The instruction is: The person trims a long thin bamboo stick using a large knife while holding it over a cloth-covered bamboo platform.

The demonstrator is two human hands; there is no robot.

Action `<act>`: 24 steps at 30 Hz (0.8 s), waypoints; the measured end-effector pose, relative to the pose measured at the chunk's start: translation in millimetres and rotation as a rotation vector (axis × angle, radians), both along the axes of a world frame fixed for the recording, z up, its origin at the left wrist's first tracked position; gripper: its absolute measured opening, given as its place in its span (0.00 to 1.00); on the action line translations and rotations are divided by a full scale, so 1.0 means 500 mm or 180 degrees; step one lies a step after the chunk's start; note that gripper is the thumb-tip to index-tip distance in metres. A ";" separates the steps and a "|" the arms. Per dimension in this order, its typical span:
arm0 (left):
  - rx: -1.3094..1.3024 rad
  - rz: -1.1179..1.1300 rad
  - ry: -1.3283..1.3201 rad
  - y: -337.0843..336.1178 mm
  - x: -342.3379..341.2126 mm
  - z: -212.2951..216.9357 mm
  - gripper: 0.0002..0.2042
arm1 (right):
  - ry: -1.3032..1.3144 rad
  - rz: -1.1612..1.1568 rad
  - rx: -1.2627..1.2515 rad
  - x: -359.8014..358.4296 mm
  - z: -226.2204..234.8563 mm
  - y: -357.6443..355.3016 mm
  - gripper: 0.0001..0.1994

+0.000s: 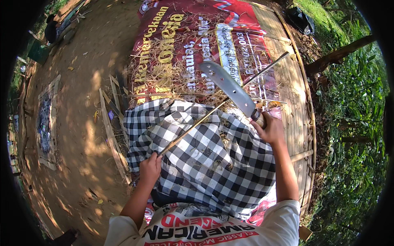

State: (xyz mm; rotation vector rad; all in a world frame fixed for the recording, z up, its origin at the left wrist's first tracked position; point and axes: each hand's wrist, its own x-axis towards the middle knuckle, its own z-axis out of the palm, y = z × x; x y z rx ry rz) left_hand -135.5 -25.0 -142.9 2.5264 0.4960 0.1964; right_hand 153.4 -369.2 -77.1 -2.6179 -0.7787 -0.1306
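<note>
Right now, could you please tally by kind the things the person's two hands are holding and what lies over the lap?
Big knives: 1, the broad-bladed knife gripped by the right hand.
Bamboo strips: 1, the long thin bamboo strip held at its near end by the left hand.
Cloths: 1, the black-and-white checked cloth across the lap.
Total: 3

I'm outdoors, no walls or windows; bare dirt ground (82, 123) on my left w/ dappled sun + leaf shadows; a bamboo platform (293, 88) under me, its slats partly covered by a red printed banner (172, 37) strewn w/ dry straw; bamboo strips (111, 139) lie along its left edge; green foliage (353, 123) and tree trunks on my right; a dark bag (301, 18) at the far corner.
</note>
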 end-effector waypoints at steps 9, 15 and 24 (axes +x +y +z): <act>0.0460 -0.0272 -0.0058 0.003 0.003 0.007 0.13 | -0.0527 -0.1986 -0.0563 0.033 0.067 -0.190 0.29; 0.0523 -0.0220 -0.0076 0.008 -0.014 0.002 0.13 | -0.0486 -0.2288 -0.1038 0.068 0.041 -0.223 0.36; 0.0356 -0.0054 -0.0139 0.009 -0.014 0.013 0.13 | 0.0089 -0.3124 0.1618 0.023 0.018 -0.426 0.28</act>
